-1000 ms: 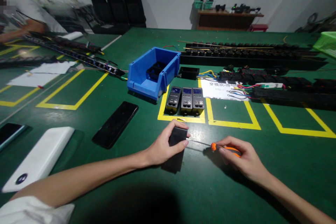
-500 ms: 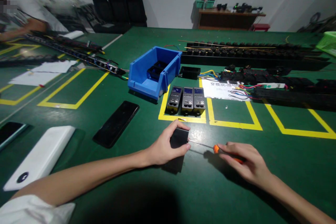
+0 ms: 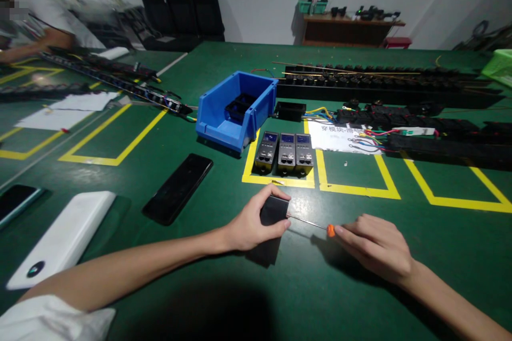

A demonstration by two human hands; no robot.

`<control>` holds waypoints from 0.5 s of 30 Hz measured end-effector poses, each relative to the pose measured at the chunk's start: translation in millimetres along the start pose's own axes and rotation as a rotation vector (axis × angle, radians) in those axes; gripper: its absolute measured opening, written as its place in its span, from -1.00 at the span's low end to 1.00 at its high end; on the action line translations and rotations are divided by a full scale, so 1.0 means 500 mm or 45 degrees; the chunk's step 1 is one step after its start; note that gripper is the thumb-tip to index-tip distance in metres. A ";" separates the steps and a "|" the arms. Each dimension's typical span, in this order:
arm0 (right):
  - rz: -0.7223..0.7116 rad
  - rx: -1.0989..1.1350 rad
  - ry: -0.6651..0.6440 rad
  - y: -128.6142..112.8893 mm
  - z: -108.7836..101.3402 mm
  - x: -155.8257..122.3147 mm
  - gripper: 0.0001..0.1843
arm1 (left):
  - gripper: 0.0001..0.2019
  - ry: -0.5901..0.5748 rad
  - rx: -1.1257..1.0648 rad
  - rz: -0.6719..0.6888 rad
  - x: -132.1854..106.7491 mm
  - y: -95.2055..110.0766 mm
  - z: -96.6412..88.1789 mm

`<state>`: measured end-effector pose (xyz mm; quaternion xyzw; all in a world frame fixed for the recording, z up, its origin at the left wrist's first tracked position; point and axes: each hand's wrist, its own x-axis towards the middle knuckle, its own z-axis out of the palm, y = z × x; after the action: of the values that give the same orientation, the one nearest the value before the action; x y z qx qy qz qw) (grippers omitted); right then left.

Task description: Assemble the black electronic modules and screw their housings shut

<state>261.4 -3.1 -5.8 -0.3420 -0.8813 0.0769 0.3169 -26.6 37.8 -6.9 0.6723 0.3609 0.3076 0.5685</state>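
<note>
My left hand (image 3: pixel 254 221) is closed around a small black box-shaped module (image 3: pixel 274 210), fingers over its top and thumb at its lower right edge. In my right hand (image 3: pixel 378 245) is a screwdriver (image 3: pixel 308 221) with a thin metal shaft and an orange collar; my fingers hide most of its handle. The shaft's tip meets the right side of the black module, though the exact spot is too small to make out. Beyond my hands, three dark modules (image 3: pixel 286 153) with blue panels and ports stand side by side inside a yellow-taped rectangle.
A blue bin (image 3: pixel 218 130) holding black parts stands behind the modules. To the left lie a black phone (image 3: pixel 178 189), a white power bank (image 3: pixel 66 240) and another phone (image 3: pixel 18 205). Long black strips with wires (image 3: pixel 432 144) stretch across the right. A co-worker's arm (image 3: pixel 44 42) shows far left.
My right hand has turned on the screwdriver handle, its fingers now covering more of it. The left hand and the black module have stayed nearly in place.
</note>
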 end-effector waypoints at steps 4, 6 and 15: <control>0.620 0.645 0.122 -0.023 0.000 0.026 -0.84 | -0.62 0.019 -0.011 0.000 0.001 0.002 0.001; 0.926 1.032 0.231 -0.032 0.001 0.037 -0.71 | -0.62 0.032 0.001 0.005 0.001 0.002 0.002; 1.332 1.160 -0.137 -0.001 -0.002 0.034 -0.56 | -0.62 0.070 0.046 0.006 0.002 -0.003 0.001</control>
<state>252.2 7.4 3.5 -0.5503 -0.4951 0.5987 0.3059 -25.8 38.4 -8.4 0.6745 0.3804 0.3208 0.5454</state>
